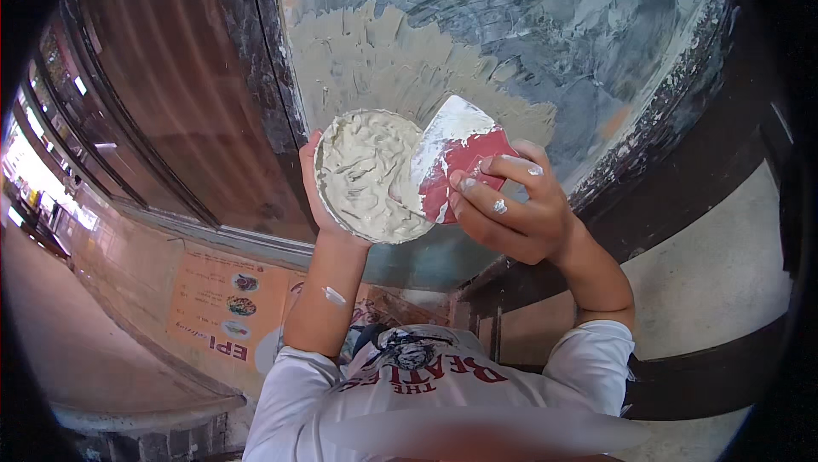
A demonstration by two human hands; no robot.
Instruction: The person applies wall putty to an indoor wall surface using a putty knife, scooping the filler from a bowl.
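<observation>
A round tub of grey-beige putty (pixel 368 174), its surface full of ridges, rests in my left hand (pixel 312 176), whose fingers wrap round its side and mostly disappear behind it. Between the thumb and fingers of my right hand (pixel 520 206) is a flat red putty scraper (pixel 470 155) with white putty smeared over its far and left edges. The scraper's left edge meets the right side of the putty. White dabs stick to my right fingers and my left forearm. Just beyond both hands, fresh beige putty (pixel 375 49) covers part of a blue-grey panel (pixel 545 2).
Dark frame strips (pixel 251 44) border the panel on the left and right. Left of it is a brown ribbed panel (pixel 170 78). An orange printed banner (pixel 226 304) stands at the lower left, and a dark rail (pixel 716 377) curves past at the lower right.
</observation>
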